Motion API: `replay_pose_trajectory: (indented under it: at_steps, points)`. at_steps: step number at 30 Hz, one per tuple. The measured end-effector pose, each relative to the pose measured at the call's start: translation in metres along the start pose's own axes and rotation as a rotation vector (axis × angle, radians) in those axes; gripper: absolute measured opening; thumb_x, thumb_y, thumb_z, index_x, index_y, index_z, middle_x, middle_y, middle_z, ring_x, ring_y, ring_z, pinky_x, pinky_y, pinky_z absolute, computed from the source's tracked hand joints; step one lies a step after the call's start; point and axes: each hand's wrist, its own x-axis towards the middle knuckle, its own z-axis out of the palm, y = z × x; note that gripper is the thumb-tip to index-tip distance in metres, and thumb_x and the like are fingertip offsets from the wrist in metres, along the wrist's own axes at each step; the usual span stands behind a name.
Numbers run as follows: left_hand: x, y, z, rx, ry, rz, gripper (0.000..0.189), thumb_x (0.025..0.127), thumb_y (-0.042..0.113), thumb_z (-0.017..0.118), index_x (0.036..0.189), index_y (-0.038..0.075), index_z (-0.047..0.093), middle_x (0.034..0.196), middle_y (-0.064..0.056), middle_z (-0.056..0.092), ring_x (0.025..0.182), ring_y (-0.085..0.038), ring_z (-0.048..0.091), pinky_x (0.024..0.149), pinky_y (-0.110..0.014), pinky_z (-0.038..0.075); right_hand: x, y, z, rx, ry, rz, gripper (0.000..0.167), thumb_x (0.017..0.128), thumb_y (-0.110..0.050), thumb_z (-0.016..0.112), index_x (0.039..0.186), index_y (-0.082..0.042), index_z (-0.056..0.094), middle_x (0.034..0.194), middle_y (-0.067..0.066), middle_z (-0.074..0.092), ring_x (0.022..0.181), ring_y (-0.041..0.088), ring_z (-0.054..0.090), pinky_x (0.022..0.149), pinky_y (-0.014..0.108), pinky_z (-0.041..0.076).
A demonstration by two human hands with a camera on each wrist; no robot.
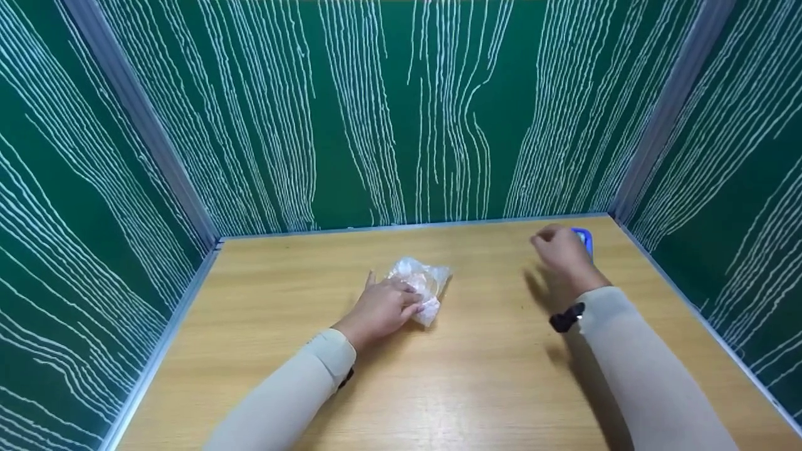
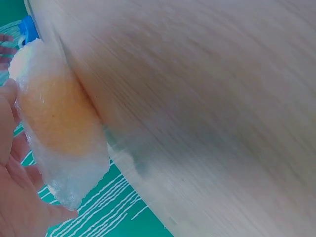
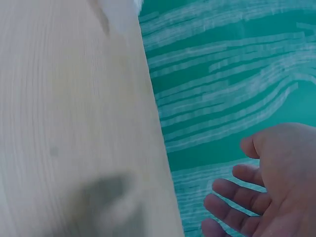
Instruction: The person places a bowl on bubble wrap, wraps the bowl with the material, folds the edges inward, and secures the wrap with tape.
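Note:
A clear plastic packet (image 1: 432,275) with something orange-brown inside lies on the wooden table, left of the right hand. My left hand (image 1: 383,307) rests against its near left side with fingers spread. In the left wrist view, the packet's (image 2: 61,113) crinkled wrapping shows close up, and the left hand's fingers (image 2: 29,173) stand along its edge. My right hand (image 1: 561,250) hovers above the table's far right, in front of a blue-rimmed thing (image 1: 589,241) that it partly hides. The right wrist view shows that hand (image 3: 266,192) with loosely bent fingers and nothing between them.
Green panels (image 1: 401,125) with wavy white lines rise at the back and both sides of the table (image 1: 476,388). Grey metal strips (image 1: 138,113) run along the corners and the table's edges. A dark band (image 1: 567,318) sits on the right wrist.

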Motion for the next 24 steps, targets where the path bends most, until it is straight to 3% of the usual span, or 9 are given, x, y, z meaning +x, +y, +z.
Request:
replay_pose_trajectory:
  at_steps: [5,10,14,24]
  points:
    - [0.000,0.001,0.001,0.004,0.000,0.006,0.047,0.116,0.057,0.055,0.149,0.032,0.077,0.159,0.004,0.071,0.164,-0.024,0.052,0.138,-0.080,0.010,-0.003,0.030,-0.017,0.021,0.103,0.103,0.069,0.119,-0.051,0.042,0.169,-0.003,0.048,0.159,0.030,0.058,0.138,0.049,0.062,0.119,0.066,0.053]
    - [0.000,0.002,0.001,-0.015,-0.017,-0.009,0.047,0.116,0.057,0.056,0.151,0.032,0.075,0.160,0.002,0.070,0.162,-0.025,0.053,0.139,-0.078,0.012,-0.005,0.051,-0.028,0.077,0.191,0.288,0.076,0.119,-0.050,0.035,0.179,-0.005,0.026,0.176,0.033,0.041,0.153,0.056,0.051,0.124,0.073,0.048]
    - [0.002,0.001,0.001,-0.021,-0.026,-0.023,0.048,0.116,0.057,0.056,0.152,0.032,0.075,0.160,0.002,0.070,0.157,-0.025,0.058,0.141,-0.073,0.017,-0.006,0.062,-0.032,0.109,0.208,0.409,0.080,0.120,-0.054,0.036,0.181,-0.007,0.017,0.181,0.034,0.032,0.156,0.058,0.047,0.126,0.074,0.044]
    - [0.004,-0.002,0.003,-0.011,-0.012,-0.006,0.047,0.116,0.056,0.056,0.152,0.032,0.074,0.157,0.002,0.072,0.150,-0.026,0.063,0.139,-0.062,0.030,0.000,0.079,-0.024,0.127,0.158,0.473,0.082,0.121,-0.055,0.033,0.181,-0.004,0.011,0.183,0.033,0.028,0.164,0.055,0.040,0.133,0.071,0.035]
